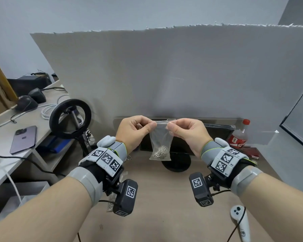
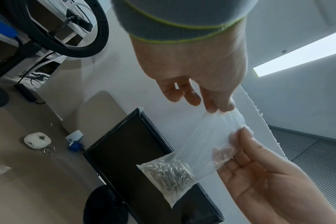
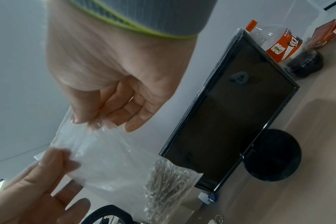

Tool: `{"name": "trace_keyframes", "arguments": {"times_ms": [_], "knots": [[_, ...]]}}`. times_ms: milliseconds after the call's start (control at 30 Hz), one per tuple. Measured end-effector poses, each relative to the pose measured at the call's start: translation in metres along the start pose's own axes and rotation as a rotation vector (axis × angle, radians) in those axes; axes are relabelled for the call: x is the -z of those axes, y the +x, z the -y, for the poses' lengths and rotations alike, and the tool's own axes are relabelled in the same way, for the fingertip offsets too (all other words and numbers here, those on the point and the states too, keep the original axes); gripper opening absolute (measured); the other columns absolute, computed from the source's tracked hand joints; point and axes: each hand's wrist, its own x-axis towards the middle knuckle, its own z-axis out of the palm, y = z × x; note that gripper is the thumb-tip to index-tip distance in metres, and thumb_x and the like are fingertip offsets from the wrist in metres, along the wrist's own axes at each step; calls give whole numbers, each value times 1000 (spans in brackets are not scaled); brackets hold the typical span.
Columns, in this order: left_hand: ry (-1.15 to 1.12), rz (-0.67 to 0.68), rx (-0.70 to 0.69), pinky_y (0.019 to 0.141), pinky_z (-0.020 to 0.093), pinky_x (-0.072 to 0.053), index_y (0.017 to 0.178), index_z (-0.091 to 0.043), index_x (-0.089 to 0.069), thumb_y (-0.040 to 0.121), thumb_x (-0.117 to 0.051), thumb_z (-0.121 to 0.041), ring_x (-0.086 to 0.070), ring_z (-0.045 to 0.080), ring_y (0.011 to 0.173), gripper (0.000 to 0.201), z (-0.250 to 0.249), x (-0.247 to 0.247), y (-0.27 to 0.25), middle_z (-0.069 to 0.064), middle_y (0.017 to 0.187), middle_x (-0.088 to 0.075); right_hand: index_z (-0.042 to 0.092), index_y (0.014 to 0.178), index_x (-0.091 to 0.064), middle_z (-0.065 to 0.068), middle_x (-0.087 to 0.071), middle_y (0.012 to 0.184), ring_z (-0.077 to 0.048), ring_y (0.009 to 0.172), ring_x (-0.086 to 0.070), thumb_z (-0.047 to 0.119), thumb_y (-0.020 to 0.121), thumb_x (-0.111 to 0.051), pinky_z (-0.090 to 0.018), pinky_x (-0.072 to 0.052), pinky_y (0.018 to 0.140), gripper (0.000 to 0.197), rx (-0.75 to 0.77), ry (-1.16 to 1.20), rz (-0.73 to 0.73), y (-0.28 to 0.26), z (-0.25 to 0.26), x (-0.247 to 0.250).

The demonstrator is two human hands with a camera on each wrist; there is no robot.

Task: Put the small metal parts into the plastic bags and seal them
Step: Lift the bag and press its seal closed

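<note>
Left hand (image 1: 132, 132): thumb and forefinger pinching left top corner of plastic bag (image 1: 161, 139), other fingers curled. Bag hangs between both hands, raised above desk (image 1: 164, 198), in front of dark monitor (image 1: 217, 131). Metal parts (image 1: 161, 152) heaped in bag bottom, below both hands. Right hand (image 1: 187, 134): thumb and forefinger pinching right top corner, remaining fingers loosely curled. Further right of right hand: cola bottle (image 1: 239, 137). Below right wrist, on desk: white controller (image 1: 239, 222).

A thin, clear, glossy plastic bag (image 1: 161, 140) is seen, shiny metal parts (image 1: 160, 152) inside; the desk (image 1: 164, 198) is matt wood-look.
</note>
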Motion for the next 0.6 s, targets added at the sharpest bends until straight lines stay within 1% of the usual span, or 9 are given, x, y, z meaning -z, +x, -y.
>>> {"name": "trace_keyframes", "arguments": {"times_ms": [100,167,200,267,300,333,400,467,600], "knots": [[-5,35,56,55,31,-35,77,-22,-75,87,-78,-29,-35,21,57,12,23,-5,-6,6,60,-47,5,92,-80,-17,-79,92,-22,87,-72,14,87,-82,-51,-58,100,11,-34,-11,2,-1,-22,-2],[-23,50,99,57,37,-41,80,-19,-74,88,-76,-30,-40,21,59,13,35,-9,-12,8,64,-51,1,94,-79,-22,-78,96,-23,89,-71,14,88,-80,-52,-57,101,14,-62,0,-6,-3,-36,-5],[-33,64,130,61,40,-47,81,-18,-74,88,-75,-29,-46,20,62,13,43,-11,-15,7,66,-56,-3,97,-78,-27,-77,101,-24,91,-71,13,90,-79,-52,-57,101,17,-90,14,-7,-3,-46,-7],[-91,97,211,79,45,-56,86,-16,-76,88,-75,-27,-60,14,72,11,65,-17,-17,3,77,-71,-7,101,-76,-32,-74,109,-26,94,-71,11,91,-77,-52,-57,102,21,-152,48,-4,1,-68,-12],[-121,111,249,86,43,-57,90,-15,-77,88,-76,-25,-65,12,77,11,76,-20,-18,1,84,-75,-7,102,-76,-31,-74,109,-26,94,-72,11,91,-77,-52,-57,102,21,-184,57,-6,2,-82,-13],[-127,119,263,87,40,-57,93,-15,-78,88,-77,-25,-68,10,80,12,82,-22,-21,0,89,-78,-5,102,-76,-29,-75,108,-27,95,-73,12,92,-77,-52,-57,102,20,-207,57,-12,2,-91,-13],[-89,142,267,84,33,-58,93,-18,-79,87,-80,-27,-69,6,79,12,99,-27,-23,-2,88,-79,-2,102,-78,-25,-78,107,-33,102,-75,14,92,-77,-52,-56,102,19,-239,40,-13,2,-108,-12],[-65,165,297,76,27,-57,90,-18,-80,87,-80,-27,-67,3,73,10,124,-35,-23,-8,80,-77,-1,103,-78,-22,-79,106,-40,110,-72,14,92,-77,-52,-57,102,19,-284,8,-16,5,-133,-12],[11,190,339,60,8,-42,86,-17,-78,90,-76,-22,-55,-7,56,6,168,-48,-41,-24,60,-65,2,101,-79,-21,-79,106,-44,111,-70,18,90,-80,-55,-56,102,19,-360,-2,-18,-3,-181,-14]]}}
